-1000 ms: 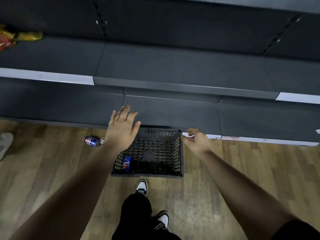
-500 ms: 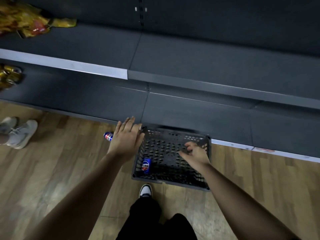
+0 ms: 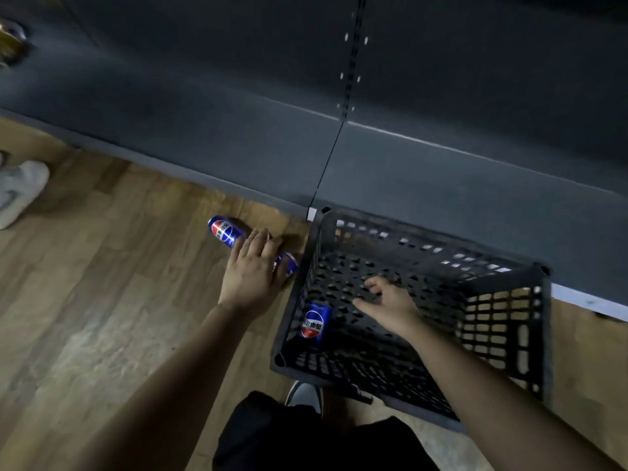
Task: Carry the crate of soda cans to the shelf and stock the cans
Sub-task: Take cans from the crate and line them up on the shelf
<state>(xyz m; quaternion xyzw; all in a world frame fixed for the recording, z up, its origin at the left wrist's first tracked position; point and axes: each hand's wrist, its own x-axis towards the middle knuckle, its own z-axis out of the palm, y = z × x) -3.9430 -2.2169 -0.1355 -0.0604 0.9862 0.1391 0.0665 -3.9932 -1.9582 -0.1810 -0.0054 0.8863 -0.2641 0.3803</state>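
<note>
Where the wood-plank floor (image 3: 102, 300) meets the dark grey shelf (image 3: 441, 185), two bare forearms reach forward and down. Far out to the left of the left hand (image 3: 253, 275) a white shoe (image 3: 20, 188) lies on the planks. Beyond it, at the shelf's far left end, a golden object (image 3: 10, 42) shows, too blurred to name. A slotted upright strip (image 3: 350, 62) runs up the shelf's back panel, well beyond both hands.

Just past the left hand's fingertips, a blue floor can (image 3: 226, 231) lies on its side on the planks, close to the shelf's foot. The left hand is laid palm-down with its fingers fairly straight and close together. It covers a second can (image 3: 288, 263), which peeps out on the hand's right side, also on the floor and just outside the crate. Whether the thumb wraps this can I cannot tell.

Right beside that hand stands the black perforated crate (image 3: 540, 334), its far wall against the shelf's foot. Inside, a third can (image 3: 316, 321) rests against the left wall near the front corner, just left of the right hand (image 3: 390, 302). That hand is lowered into the crate above its bottom, fingers spread and loosely bent, holding nothing.

Beneath the forearms, nearer the body than either hand, show a grey-toed shoe (image 3: 304, 396) and black clothing (image 3: 306, 436).
</note>
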